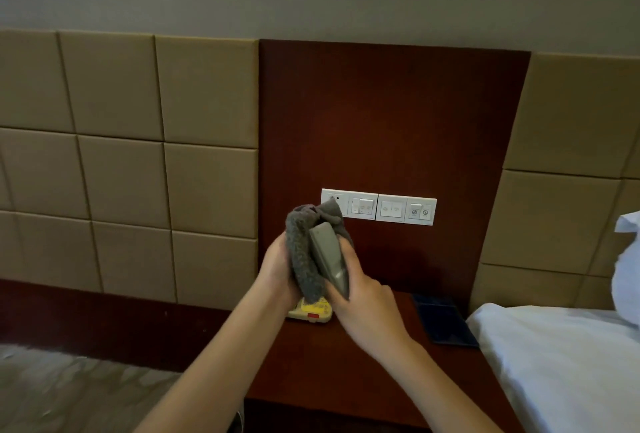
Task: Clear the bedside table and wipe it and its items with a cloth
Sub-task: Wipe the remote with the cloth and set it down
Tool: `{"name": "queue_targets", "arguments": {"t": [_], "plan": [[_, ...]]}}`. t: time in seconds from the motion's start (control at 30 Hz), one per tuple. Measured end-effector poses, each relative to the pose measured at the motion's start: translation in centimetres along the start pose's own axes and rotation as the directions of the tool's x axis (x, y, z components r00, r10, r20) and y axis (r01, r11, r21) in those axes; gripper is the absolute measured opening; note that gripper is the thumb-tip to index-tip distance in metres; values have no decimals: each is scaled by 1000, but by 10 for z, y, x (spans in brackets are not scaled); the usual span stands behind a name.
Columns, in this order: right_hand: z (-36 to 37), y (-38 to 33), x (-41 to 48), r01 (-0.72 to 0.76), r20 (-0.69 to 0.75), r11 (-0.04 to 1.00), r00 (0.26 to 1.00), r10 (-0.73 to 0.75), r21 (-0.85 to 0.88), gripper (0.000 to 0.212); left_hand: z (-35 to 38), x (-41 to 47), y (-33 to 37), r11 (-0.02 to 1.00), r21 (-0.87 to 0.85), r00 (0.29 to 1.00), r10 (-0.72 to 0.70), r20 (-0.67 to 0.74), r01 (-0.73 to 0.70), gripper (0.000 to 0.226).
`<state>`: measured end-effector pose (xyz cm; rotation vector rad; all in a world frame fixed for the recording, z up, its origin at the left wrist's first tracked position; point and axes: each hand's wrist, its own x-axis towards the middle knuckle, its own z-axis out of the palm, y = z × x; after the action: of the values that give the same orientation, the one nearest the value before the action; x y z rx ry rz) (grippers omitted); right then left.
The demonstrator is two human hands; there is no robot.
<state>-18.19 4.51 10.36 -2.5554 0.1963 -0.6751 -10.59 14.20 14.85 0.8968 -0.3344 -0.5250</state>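
No words readable here. White plastic wall switch panel [379, 206]: two small round symbols on its rightmost plate, blurred. Cream-and-yellow plastic box [311, 313]: red patch, lettering illegible.

Box [310, 311] left of folder [445, 323] on bedside table [329, 363]; bed [554, 363] alongside, right.

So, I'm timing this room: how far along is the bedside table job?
Early on. Done: nothing visibly finished. In hand: the left hand holds the grey cloth against the grey remote, which the right hand grips. Left: the yellow item and dark blue folder sit on the bedside table, so clearing and wiping the top remain.
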Motion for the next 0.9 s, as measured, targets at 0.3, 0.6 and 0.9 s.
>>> {"name": "queue_targets", "arguments": {"t": [0.3, 0.6, 0.9], "plan": [[-13, -4, 10, -35, 19, 997, 999, 36, -74, 62, -15, 7, -4, 887, 359, 955, 294, 42, -289, 33], [0, -11, 13, -210, 116, 908, 977, 179, 363, 53, -13, 5, -18, 276, 748, 660, 699, 274, -604, 20], [-19, -19, 3, -329, 364, 665, 927, 92, 671, 33, -16, 19, 9, 699, 598, 911, 383, 151, -393, 27]]}}
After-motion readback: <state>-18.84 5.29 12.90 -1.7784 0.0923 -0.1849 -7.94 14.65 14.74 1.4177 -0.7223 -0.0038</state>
